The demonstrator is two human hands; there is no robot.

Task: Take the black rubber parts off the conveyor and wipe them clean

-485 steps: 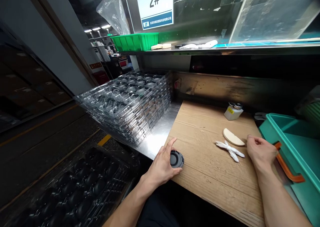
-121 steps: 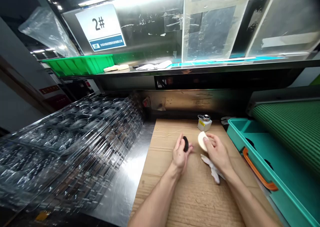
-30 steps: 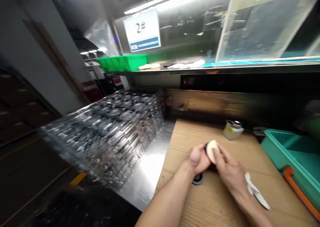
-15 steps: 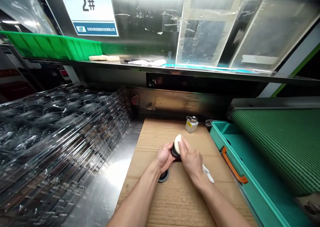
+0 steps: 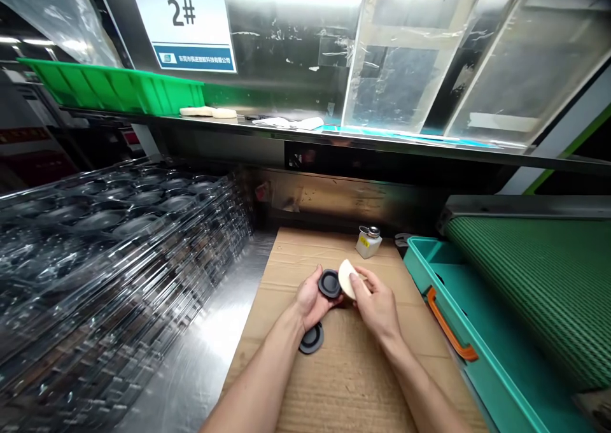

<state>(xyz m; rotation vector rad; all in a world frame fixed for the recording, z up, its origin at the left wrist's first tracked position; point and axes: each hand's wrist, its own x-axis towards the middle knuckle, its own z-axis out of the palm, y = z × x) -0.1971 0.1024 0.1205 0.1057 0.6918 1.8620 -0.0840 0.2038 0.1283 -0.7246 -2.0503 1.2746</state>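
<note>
My left hand [image 5: 311, 299] holds a round black part [image 5: 329, 283] by its edge, its ringed face turned up. Between the thumb and fingers of my right hand [image 5: 379, 305] is a cream-white round pad [image 5: 348, 279], tilted beside the black part's right edge. A second black ringed disc [image 5: 312, 339] lies on the cardboard sheet [image 5: 344, 382], just below my left wrist. Farther back on the cardboard stands a small whitish bottle [image 5: 368, 244] with a metal top and a yellow label.
Stacked clear plastic trays [image 5: 119, 242] fill the left side. At right are a teal bin [image 5: 496, 369] with an orange handle and a green conveyor belt [image 5: 539, 280]. A shelf above holds a green basket [image 5: 114, 89] and pale pads [image 5: 207, 112].
The white pad has moved off the black part to the right, and the black part's face now shows. The lower black disc is more visible. The camera view has shifted slightly.
</note>
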